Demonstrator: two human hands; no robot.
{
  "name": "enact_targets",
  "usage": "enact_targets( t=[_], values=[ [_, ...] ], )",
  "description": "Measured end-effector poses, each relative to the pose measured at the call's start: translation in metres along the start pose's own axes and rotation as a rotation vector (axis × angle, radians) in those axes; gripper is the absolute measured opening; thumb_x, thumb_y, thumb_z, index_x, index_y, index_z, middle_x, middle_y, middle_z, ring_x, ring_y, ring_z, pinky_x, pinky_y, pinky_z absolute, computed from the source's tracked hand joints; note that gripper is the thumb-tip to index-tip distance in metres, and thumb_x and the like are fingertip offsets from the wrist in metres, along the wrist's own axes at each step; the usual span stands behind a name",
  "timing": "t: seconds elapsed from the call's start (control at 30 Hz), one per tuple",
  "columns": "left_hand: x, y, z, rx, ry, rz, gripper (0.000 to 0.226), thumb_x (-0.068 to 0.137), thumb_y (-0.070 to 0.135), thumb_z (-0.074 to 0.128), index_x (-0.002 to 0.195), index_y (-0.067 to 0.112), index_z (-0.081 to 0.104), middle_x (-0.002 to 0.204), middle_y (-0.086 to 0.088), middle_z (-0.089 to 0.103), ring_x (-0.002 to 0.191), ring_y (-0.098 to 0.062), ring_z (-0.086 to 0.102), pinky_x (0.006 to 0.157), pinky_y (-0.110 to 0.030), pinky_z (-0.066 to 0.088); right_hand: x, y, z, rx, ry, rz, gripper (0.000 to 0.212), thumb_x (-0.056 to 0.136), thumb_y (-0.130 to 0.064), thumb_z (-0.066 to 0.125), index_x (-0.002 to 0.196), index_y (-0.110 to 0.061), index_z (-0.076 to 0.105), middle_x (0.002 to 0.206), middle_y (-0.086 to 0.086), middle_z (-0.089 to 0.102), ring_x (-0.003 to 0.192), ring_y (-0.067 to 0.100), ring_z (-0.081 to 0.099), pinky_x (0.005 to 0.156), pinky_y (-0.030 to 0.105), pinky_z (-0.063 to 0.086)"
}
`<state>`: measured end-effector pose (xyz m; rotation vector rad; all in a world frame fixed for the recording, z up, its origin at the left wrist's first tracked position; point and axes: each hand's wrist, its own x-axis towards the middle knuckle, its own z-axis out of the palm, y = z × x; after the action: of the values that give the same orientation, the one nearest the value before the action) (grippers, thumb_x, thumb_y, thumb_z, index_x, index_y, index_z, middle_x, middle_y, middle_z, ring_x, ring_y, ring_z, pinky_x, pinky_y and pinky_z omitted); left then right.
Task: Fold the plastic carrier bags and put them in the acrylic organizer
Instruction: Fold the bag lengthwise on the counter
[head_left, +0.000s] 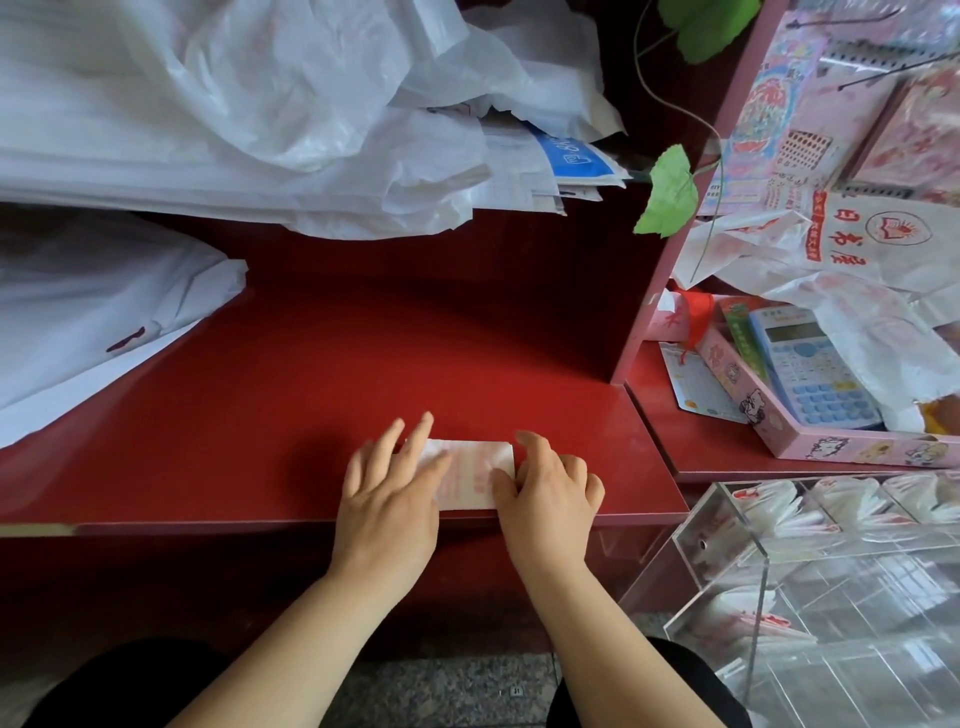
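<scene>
A small folded carrier bag, white with red print, lies flat near the front edge of the red counter. My left hand presses on its left part with straight, spread fingers. My right hand pinches the bag's right end, thumb on top and fingers curled at the edge. The clear acrylic organizer stands low at the right, with several folded bags in its compartments. Loose white carrier bags are heaped at the back of the counter.
A flat white bag lies at the left. A pink tray with a blue calculator sits on the lower right shelf, under more printed bags. Green artificial leaves hang by the pink divider.
</scene>
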<state>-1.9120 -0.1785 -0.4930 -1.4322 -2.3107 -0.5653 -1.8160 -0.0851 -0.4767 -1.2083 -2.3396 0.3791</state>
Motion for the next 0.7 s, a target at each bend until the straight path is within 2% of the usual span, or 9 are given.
enact_targets(
  t=[0.1, 0.2, 0.3, 0.33, 0.4, 0.5, 0.57, 0.63, 0.7],
  values=[
    [0.003, -0.007, -0.002, 0.057, -0.147, 0.125, 0.048, 0.073, 0.018, 0.032, 0.102, 0.016, 0.071, 0.111, 0.001, 0.068, 0.113, -0.02, 0.058, 0.098, -0.037, 0.028, -0.001, 0.003, 0.009, -0.069, 0.155, -0.098, 0.04, 0.066, -0.021, 0.06, 0.105, -0.018, 0.068, 0.099, 0.005, 0.069, 0.081, 0.026, 0.067, 0.069, 0.042, 0.052],
    [0.006, -0.008, -0.014, 0.033, -0.368, 0.139, 0.049, 0.085, 0.032, 0.028, 0.107, 0.019, 0.069, 0.115, 0.005, 0.066, 0.11, -0.01, 0.06, 0.098, -0.026, 0.039, -0.002, 0.007, 0.006, -0.134, 0.08, -0.244, 0.043, 0.072, -0.019, 0.039, 0.104, -0.022, 0.069, 0.119, 0.005, 0.064, 0.091, 0.026, 0.067, 0.07, 0.038, 0.054],
    [0.009, -0.008, -0.013, 0.087, -0.443, 0.141, 0.099, 0.074, 0.073, -0.017, 0.142, 0.014, 0.023, 0.148, 0.001, 0.012, 0.135, -0.009, 0.019, 0.106, -0.031, 0.015, -0.003, 0.014, 0.005, -0.156, 0.028, -0.417, 0.042, 0.083, -0.026, 0.034, 0.102, -0.021, 0.071, 0.112, -0.003, 0.067, 0.097, 0.021, 0.067, 0.076, 0.038, 0.054],
    [0.01, -0.009, -0.015, 0.096, -0.44, 0.147, 0.104, 0.069, 0.078, -0.013, 0.142, 0.013, 0.021, 0.145, 0.001, 0.007, 0.135, -0.009, 0.017, 0.107, -0.032, 0.013, -0.004, 0.015, 0.004, -0.19, 0.011, -0.435, 0.045, 0.091, -0.034, 0.029, 0.104, -0.021, 0.07, 0.11, -0.006, 0.068, 0.098, 0.019, 0.066, 0.078, 0.039, 0.053],
    [0.006, -0.012, -0.013, 0.066, -0.394, 0.207, 0.087, 0.071, 0.07, 0.025, 0.125, 0.008, 0.056, 0.135, -0.002, 0.042, 0.119, -0.013, 0.051, 0.104, -0.03, 0.033, -0.007, 0.016, 0.001, -0.276, -0.047, -0.438, 0.065, 0.094, -0.055, 0.015, 0.108, -0.02, 0.068, 0.111, -0.007, 0.067, 0.102, 0.017, 0.065, 0.081, 0.039, 0.052],
    [-0.001, -0.018, -0.007, -0.01, -0.232, 0.266, 0.063, 0.058, 0.043, 0.07, 0.112, 0.01, 0.065, 0.112, -0.005, 0.067, 0.101, -0.018, 0.065, 0.09, -0.03, 0.032, -0.009, 0.023, -0.001, -0.302, -0.056, -0.507, 0.062, 0.068, -0.065, 0.056, 0.108, -0.019, 0.068, 0.111, -0.006, 0.067, 0.103, 0.018, 0.064, 0.083, 0.04, 0.052],
    [-0.009, -0.021, -0.002, -0.073, -0.093, 0.305, 0.061, 0.054, 0.023, 0.074, 0.113, 0.014, 0.06, 0.107, -0.004, 0.069, 0.105, -0.015, 0.056, 0.087, -0.029, 0.032, -0.012, 0.025, 0.002, -0.241, -0.05, -0.521, 0.064, 0.047, -0.047, 0.083, 0.102, -0.018, 0.071, 0.107, -0.004, 0.069, 0.1, 0.02, 0.066, 0.081, 0.04, 0.052],
    [-0.015, -0.022, -0.002, -0.127, 0.018, 0.313, 0.058, 0.048, 0.003, 0.079, 0.105, 0.011, 0.067, 0.102, -0.004, 0.071, 0.1, -0.012, 0.049, 0.083, -0.028, 0.034, -0.018, 0.027, 0.005, -0.168, -0.001, -0.522, 0.06, 0.039, -0.029, 0.088, 0.095, -0.016, 0.073, 0.102, -0.002, 0.071, 0.096, 0.021, 0.067, 0.079, 0.04, 0.053],
    [-0.02, -0.02, -0.004, -0.197, 0.127, 0.331, 0.037, 0.056, -0.004, 0.063, 0.089, 0.008, 0.074, 0.092, -0.003, 0.073, 0.093, -0.011, 0.05, 0.08, -0.027, 0.036, -0.021, 0.027, 0.005, -0.131, 0.053, -0.537, 0.05, 0.038, -0.023, 0.087, 0.086, -0.017, 0.074, 0.096, -0.002, 0.072, 0.091, 0.02, 0.069, 0.078, 0.037, 0.054]
  ],
)
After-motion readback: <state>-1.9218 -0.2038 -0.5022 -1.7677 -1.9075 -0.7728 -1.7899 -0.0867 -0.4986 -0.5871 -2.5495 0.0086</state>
